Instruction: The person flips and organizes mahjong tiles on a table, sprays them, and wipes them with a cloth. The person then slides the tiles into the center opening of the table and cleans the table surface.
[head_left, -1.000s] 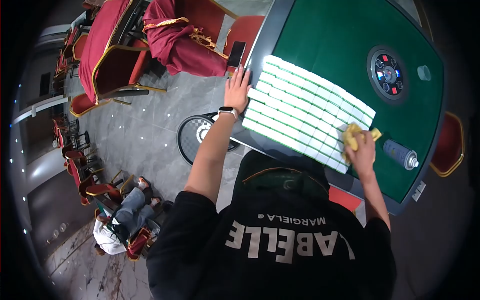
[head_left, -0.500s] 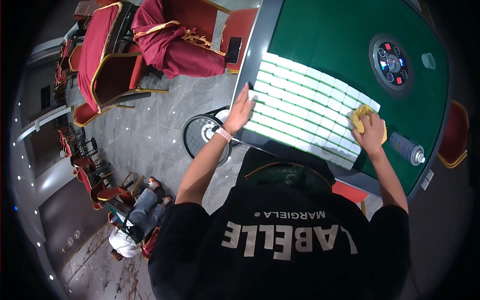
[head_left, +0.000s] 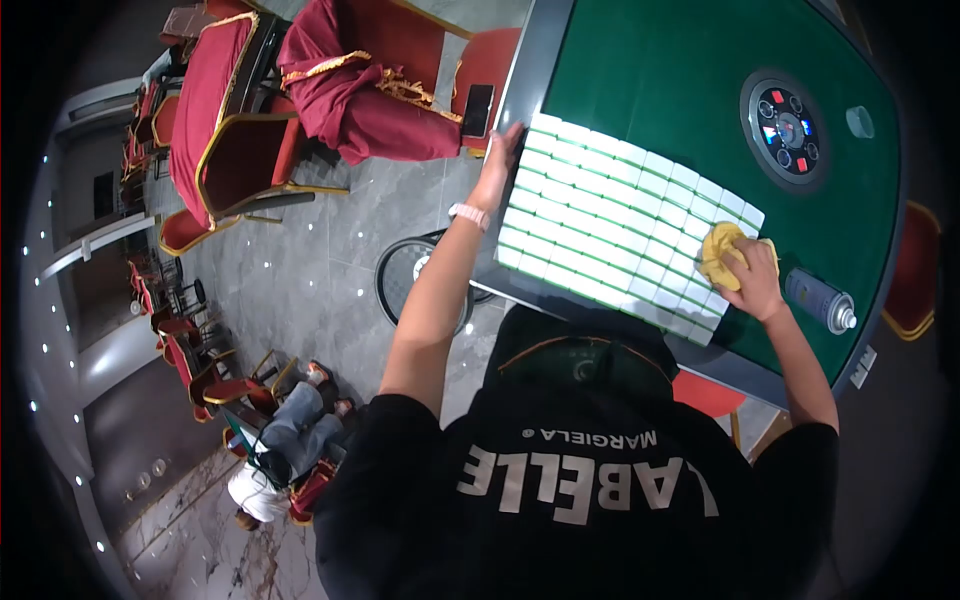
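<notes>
A block of mahjong tiles, backs white and edges green, lies in tight rows on the green felt tabletop. My left hand is open, fingers stretched along the block's left edge near its far corner. It wears a pink band on the wrist. At the block's right side, my right hand grips a crumpled yellow cloth, which rests on the end tiles. Part of the cloth is hidden under the fingers. A spray can lies on its side just right of that hand.
A round control panel is set in the table, with a small clear cup beyond it. Left stand red chairs, one with a phone on it. A dark wheel-like ring is beside the table. Another person sits lower left.
My left hand has slid away from me along the left edge of the tiles, towards the far corner. My right hand keeps the cloth at the right side. The view has shifted slightly.
</notes>
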